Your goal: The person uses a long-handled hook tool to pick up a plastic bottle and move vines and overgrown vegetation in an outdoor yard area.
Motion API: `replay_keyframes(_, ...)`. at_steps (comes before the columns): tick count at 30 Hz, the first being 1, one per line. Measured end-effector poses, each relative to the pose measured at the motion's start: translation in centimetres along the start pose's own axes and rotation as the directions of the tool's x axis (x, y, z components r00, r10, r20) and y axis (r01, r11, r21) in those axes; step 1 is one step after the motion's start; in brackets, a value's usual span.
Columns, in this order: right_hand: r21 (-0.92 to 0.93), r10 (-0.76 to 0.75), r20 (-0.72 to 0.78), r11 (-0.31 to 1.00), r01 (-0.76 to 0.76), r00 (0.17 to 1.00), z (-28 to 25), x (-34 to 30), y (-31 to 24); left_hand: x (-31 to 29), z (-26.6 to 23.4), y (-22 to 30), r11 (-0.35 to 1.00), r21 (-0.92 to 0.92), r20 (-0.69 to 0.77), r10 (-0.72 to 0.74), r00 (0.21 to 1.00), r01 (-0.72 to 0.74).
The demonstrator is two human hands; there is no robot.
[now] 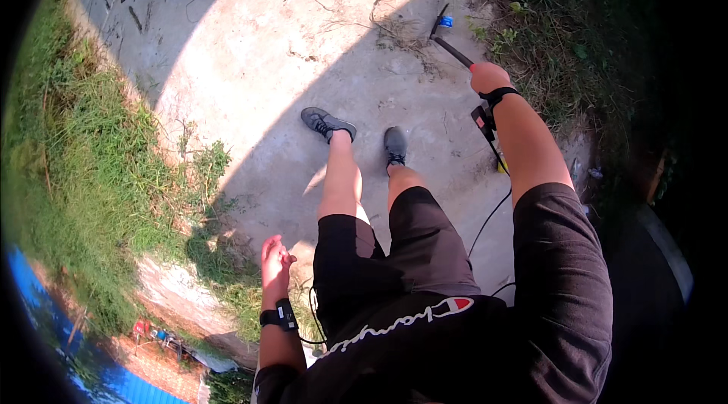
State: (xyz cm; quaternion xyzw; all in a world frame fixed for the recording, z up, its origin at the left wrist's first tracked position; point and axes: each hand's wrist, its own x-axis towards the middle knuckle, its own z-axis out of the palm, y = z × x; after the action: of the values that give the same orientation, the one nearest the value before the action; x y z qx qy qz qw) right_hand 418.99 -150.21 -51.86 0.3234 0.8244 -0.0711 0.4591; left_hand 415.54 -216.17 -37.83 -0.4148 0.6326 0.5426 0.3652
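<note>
My right hand [489, 78] reaches out to the far right, closed round the handle of a dark long-handled tool [453, 53]. Its thin head bends off at a sharp angle, like a sickle or a hoe; I cannot tell which. Right beside that head is a small blue object [446, 22], perhaps a wrapper; whether they touch is unclear. My left hand [275, 258] hangs low at my left side, fingers apart and loosely bent, holding nothing. Each wrist carries a strapped black device, the left one [286, 315] and the right one [483, 121], with cables running toward my body.
I stand on a pale concrete path [265, 112], part sunlit, part shaded. Tall grass [98, 199] borders it on the left, darker grass [561, 40] on the right. Dry twigs [402, 36] lie ahead. A yellow object [502, 166] shows beneath my right arm; blue sheeting [140, 385] is at lower left.
</note>
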Motion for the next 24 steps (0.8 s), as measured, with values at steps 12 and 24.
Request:
replay_keyframes(12, 0.072, 0.596, 0.531, 0.676, -0.733, 0.602, 31.9, -37.2, 37.8, 0.9, 4.8, 9.4, 0.962, 0.250, 0.201, 0.057, 0.978, -0.108)
replay_keyframes(24, 0.410, -0.043, 0.646, -0.823, -0.394, 0.762, 6.6, -25.1, -1.4, 4.2, -0.1, 26.6, 0.934, 0.289, 0.237, 0.143, 0.961, -0.210)
